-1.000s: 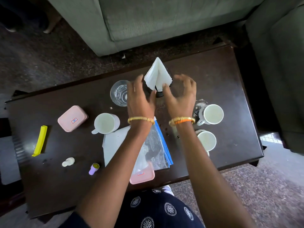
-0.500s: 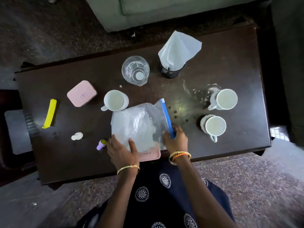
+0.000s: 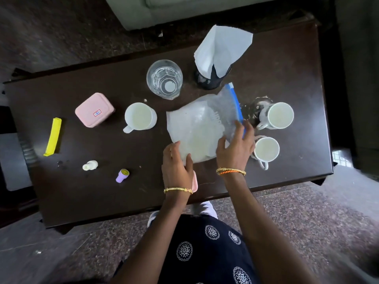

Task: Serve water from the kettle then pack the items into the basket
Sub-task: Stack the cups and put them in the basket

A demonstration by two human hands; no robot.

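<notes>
A clear zip bag [image 3: 196, 126] with a blue seal strip lies lifted over the middle of the dark table [image 3: 287, 68]. My left hand [image 3: 176, 167] grips its near corner; my right hand [image 3: 235, 144] holds its right edge by the seal. A pink box [image 3: 194, 183] peeks out under my left hand. Three white mugs stand around: one left of the bag [image 3: 140, 117], two on the right [image 3: 276, 115] [image 3: 266, 149]. A glass of water [image 3: 164, 78] stands behind the bag. No kettle or basket is in view.
A black mesh holder with white napkins [image 3: 219, 50] stands at the back. On the left lie a pink lidded box [image 3: 94, 112], a yellow clip [image 3: 53, 136], a small white bottle [image 3: 89, 165] and a purple stamp [image 3: 122, 175]. A wet patch [image 3: 252, 107] lies beside the far right mug. A sofa is behind the table.
My hands left the napkin holder, came to the zip bag near the front edge, then carried it up and to the right. The view shifted closer over the table.
</notes>
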